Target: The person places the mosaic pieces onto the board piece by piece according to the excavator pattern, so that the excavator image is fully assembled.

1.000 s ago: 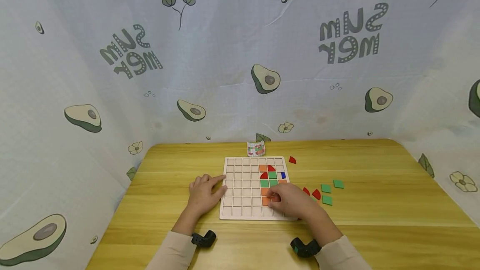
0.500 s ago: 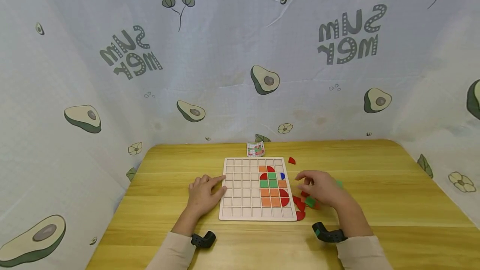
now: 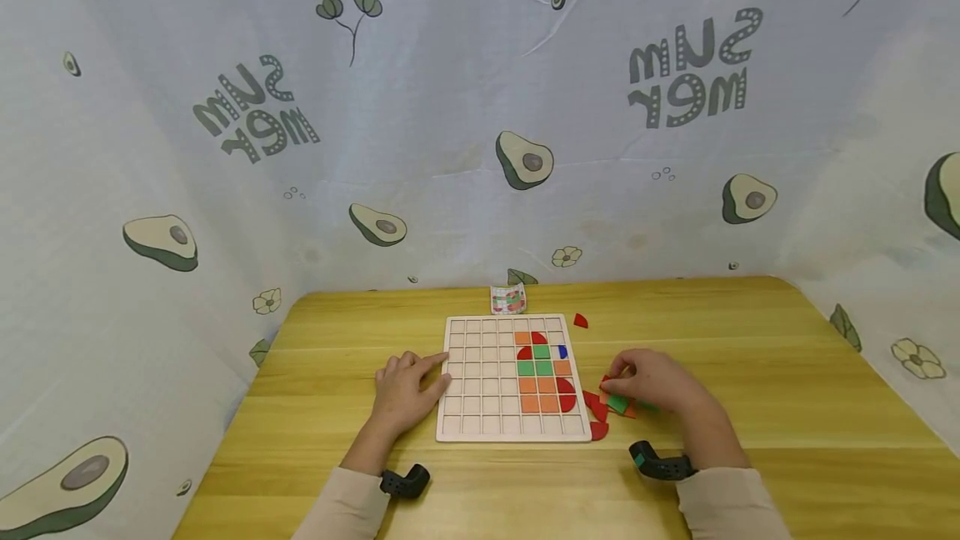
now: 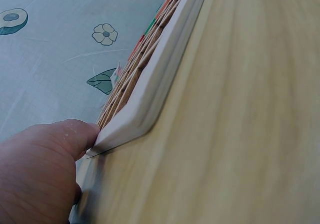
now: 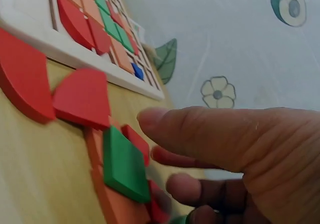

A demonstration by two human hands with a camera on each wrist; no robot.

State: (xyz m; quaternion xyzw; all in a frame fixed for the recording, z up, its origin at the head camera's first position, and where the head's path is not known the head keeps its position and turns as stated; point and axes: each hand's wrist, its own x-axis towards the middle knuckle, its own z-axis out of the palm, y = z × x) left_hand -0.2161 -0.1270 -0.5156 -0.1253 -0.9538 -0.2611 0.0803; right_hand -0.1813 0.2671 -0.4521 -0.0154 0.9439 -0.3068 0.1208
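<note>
In the head view my left hand [image 3: 403,394] rests on the table at the left edge of a pale wooden grid board [image 3: 469,423]. Its thumb [image 4: 75,136] touches the board's corner in the left wrist view. The board's right part carries orange, green and red pieces and a small blue one [image 3: 562,352]. Right of it, my right hand [image 3: 654,380] is over a small pile, its fingertips at a red piece [image 5: 136,141]. Beside that lies a green square [image 5: 122,164] on top of orange pieces [image 5: 115,199]. Thumb and fingers stand apart; the hand partly hides the pile.
Several red quarter-round pieces [image 3: 599,430] lie along the board's right edge. A lone red piece [image 3: 581,321] is near the far right corner. Behind the board stands a small pattern card [image 3: 508,300], in front of a printed cloth [image 3: 450,107].
My right hand has left the board for the pile on the right and lowered to the pieces. Red pieces now show at the board's right side. My left hand stays put.
</note>
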